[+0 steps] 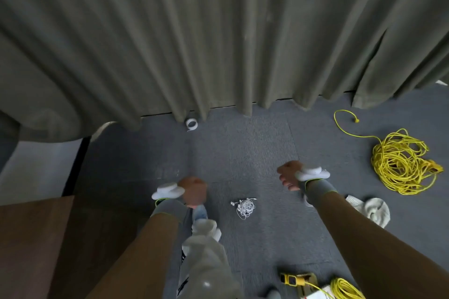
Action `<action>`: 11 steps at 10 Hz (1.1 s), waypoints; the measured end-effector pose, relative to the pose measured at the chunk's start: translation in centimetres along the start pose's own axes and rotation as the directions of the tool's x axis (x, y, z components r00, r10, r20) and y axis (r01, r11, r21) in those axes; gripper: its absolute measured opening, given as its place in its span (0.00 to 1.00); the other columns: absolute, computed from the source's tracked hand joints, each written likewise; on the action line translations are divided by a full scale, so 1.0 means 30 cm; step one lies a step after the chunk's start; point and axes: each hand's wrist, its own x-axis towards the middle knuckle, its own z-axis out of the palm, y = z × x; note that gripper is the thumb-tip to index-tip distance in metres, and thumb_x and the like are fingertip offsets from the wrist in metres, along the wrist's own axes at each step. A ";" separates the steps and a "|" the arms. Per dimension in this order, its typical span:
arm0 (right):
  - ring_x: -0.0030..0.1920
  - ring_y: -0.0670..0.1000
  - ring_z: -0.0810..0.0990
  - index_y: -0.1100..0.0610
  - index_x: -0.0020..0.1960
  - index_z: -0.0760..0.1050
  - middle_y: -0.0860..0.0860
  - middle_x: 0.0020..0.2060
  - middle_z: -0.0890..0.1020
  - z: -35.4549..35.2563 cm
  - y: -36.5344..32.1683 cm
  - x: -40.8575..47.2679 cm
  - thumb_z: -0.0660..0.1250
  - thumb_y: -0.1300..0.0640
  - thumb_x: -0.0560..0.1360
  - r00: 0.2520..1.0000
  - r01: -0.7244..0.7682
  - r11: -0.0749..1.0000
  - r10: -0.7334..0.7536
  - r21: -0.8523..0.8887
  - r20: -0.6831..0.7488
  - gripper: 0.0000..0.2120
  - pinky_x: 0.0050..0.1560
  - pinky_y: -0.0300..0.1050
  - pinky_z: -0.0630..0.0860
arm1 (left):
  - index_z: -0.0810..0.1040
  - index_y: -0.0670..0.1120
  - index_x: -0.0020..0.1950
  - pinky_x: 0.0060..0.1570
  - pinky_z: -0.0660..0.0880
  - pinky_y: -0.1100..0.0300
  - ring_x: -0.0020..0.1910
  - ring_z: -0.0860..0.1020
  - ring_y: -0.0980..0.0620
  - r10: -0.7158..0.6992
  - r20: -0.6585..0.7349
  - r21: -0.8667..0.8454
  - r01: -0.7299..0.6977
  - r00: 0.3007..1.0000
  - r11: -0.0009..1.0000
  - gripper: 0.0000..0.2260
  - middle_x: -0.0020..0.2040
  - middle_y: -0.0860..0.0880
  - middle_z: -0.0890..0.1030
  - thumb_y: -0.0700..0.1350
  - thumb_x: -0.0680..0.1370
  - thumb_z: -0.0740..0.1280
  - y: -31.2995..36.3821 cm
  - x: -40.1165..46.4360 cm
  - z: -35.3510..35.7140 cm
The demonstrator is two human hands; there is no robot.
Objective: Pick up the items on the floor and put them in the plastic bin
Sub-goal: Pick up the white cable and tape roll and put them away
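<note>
Head view: both hands over floor (255,153).
Left hand (194,192): fingers curled, empty.
Right hand (289,175): fingers loosely curled, empty.
White earphones (244,206): on floor, between hands, untouched.

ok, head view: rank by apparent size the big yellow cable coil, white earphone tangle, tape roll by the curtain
1. yellow cable coil, clearly largest
2. white earphone tangle
3. tape roll, smallest, though it lies farther from the camera, so its true size is unsure

I see my left hand (194,192) gripping a blurred item, white earphones (245,207) at centre, yellow cable (401,162) at right
</note>
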 end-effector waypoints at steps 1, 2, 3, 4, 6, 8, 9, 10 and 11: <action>0.24 0.49 0.65 0.54 0.31 0.64 0.50 0.23 0.68 0.019 -0.098 0.152 0.58 0.58 0.76 0.998 -0.054 0.998 0.055 0.020 -0.041 0.14 0.26 0.39 0.60 | 0.76 0.37 0.60 0.44 0.74 0.54 0.39 0.77 0.50 -0.031 0.032 0.043 0.030 0.999 0.999 0.15 0.52 0.41 0.82 0.45 0.79 0.61 0.081 0.214 -0.075; 0.26 0.49 0.68 0.54 0.33 0.65 0.52 0.27 0.71 0.042 -0.183 0.266 0.59 0.59 0.77 0.989 -0.112 0.987 0.122 0.111 -0.085 0.14 0.28 0.38 0.64 | 0.76 0.36 0.60 0.46 0.73 0.53 0.35 0.75 0.51 -0.084 0.085 0.114 0.074 0.993 0.991 0.15 0.40 0.47 0.78 0.44 0.79 0.60 0.139 0.429 -0.116; 0.30 0.50 0.72 0.54 0.34 0.66 0.53 0.32 0.74 0.094 -0.273 0.414 0.59 0.60 0.77 0.962 -0.165 0.968 0.200 0.188 -0.187 0.13 0.33 0.40 0.69 | 0.75 0.34 0.60 0.39 0.73 0.56 0.31 0.74 0.52 -0.094 0.152 0.229 0.057 0.984 0.972 0.16 0.35 0.48 0.76 0.44 0.80 0.60 0.232 0.688 -0.153; 0.31 0.49 0.71 0.53 0.33 0.65 0.52 0.32 0.72 0.169 -0.341 0.525 0.58 0.61 0.78 0.945 -0.259 0.941 0.294 0.220 -0.145 0.14 0.33 0.40 0.69 | 0.78 0.38 0.50 0.40 0.73 0.55 0.35 0.75 0.47 -0.145 0.240 0.361 0.050 0.960 0.931 0.11 0.37 0.46 0.76 0.44 0.79 0.61 0.346 0.859 -0.196; 0.31 0.44 0.66 0.52 0.32 0.62 0.47 0.31 0.68 0.231 -0.351 0.615 0.56 0.63 0.79 0.951 -0.276 0.918 0.305 0.286 -0.060 0.18 0.34 0.36 0.65 | 0.71 0.42 0.43 0.30 0.66 0.60 0.29 0.69 0.51 -0.087 0.316 0.545 -0.105 0.945 0.832 0.07 0.34 0.47 0.72 0.40 0.81 0.58 0.605 1.014 -0.235; 0.21 0.50 0.65 0.81 0.46 0.67 0.55 0.20 0.68 0.254 -0.296 0.673 0.55 0.63 0.80 0.907 -0.341 0.709 0.421 0.617 0.018 0.17 0.20 0.31 0.62 | 0.75 0.44 0.52 0.48 0.76 0.47 0.44 0.78 0.41 -0.007 0.382 0.764 -0.312 0.924 0.564 0.09 0.51 0.38 0.80 0.46 0.79 0.57 0.624 1.141 -0.190; 0.21 0.49 0.67 0.65 0.42 0.70 0.55 0.23 0.70 0.322 -0.289 0.759 0.57 0.63 0.80 0.898 -0.290 0.600 0.440 0.745 -0.005 0.10 0.19 0.30 0.63 | 0.75 0.44 0.59 0.55 0.73 0.50 0.54 0.78 0.39 0.017 0.434 0.845 -0.413 0.901 0.339 0.13 0.58 0.40 0.80 0.48 0.80 0.57 0.612 1.252 -0.126; 0.17 0.47 0.70 0.58 0.37 0.69 0.51 0.18 0.72 0.435 -0.278 0.912 0.59 0.63 0.78 0.864 -0.285 0.479 0.503 0.830 0.007 0.11 0.20 0.30 0.64 | 0.77 0.42 0.59 0.55 0.71 0.54 0.59 0.76 0.38 0.020 0.455 0.870 -0.449 0.890 0.205 0.14 0.60 0.39 0.78 0.46 0.81 0.56 0.551 1.426 -0.048; 0.15 0.45 0.67 0.55 0.32 0.65 0.50 0.19 0.70 0.540 -0.277 1.014 0.59 0.63 0.78 0.813 -0.340 0.355 0.577 0.871 0.081 0.16 0.22 0.30 0.63 | 0.77 0.39 0.58 0.57 0.71 0.55 0.59 0.76 0.39 -0.050 0.478 0.864 -0.459 0.877 0.205 0.14 0.54 0.40 0.79 0.44 0.80 0.57 0.477 1.612 -0.024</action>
